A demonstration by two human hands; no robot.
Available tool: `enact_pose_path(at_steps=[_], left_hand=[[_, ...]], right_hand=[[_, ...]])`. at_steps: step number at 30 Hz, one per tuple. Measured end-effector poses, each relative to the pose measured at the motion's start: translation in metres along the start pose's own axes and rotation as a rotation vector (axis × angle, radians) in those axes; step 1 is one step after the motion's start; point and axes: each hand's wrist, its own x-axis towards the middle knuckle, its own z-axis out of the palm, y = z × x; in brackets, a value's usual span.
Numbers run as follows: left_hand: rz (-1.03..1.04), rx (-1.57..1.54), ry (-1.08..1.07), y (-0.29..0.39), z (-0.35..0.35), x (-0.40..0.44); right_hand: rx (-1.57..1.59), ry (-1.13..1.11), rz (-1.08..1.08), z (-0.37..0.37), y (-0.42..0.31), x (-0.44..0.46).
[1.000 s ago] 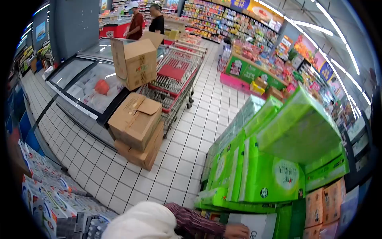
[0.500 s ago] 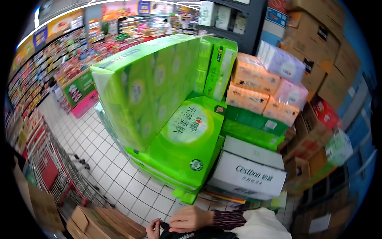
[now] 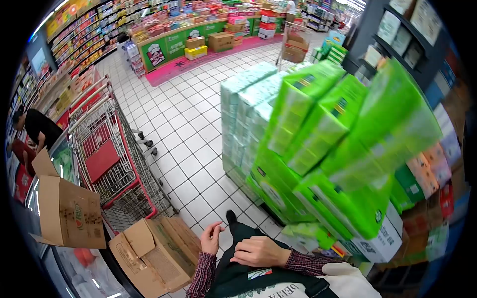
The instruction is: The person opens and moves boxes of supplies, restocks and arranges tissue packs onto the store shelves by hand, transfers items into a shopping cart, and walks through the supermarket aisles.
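My left hand is raised in front of my dark apron, its fingers loosely bent and apart, holding nothing. My right hand is close to the apron's front, back of the hand up, fingers curled inward; whatever is under them, if anything, is hidden. To the right, beyond my hands, bright green tissue packs are stacked, several standing upright or leaning on top. Pale blue-green packs stand behind them on the left. Neither hand touches the stack.
A shopping cart stands at left, beside flattened cardboard and an open carton. A person in black bends at far left. White floor tiles run between cart and stack. Further back are a green display counter and another cart.
My view has swung left and down, so the green stack now sits further right and the cart shows more fully. Both hands appear higher, and the left hand is more visible.
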Motion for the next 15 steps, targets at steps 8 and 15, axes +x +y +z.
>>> enact_pose_path(at_steps=[8, 15], left_hand=[[-0.112, -0.087, -0.03, 0.001, -0.028, 0.147], [0.076, 0.164, -0.247, 0.064, -0.042, 0.331]], right_hand=[[-0.043, 0.05, 0.036, 0.018, 0.124, 0.126], [-0.036, 0.403, 0.27, -0.017, 0.239, 0.238]])
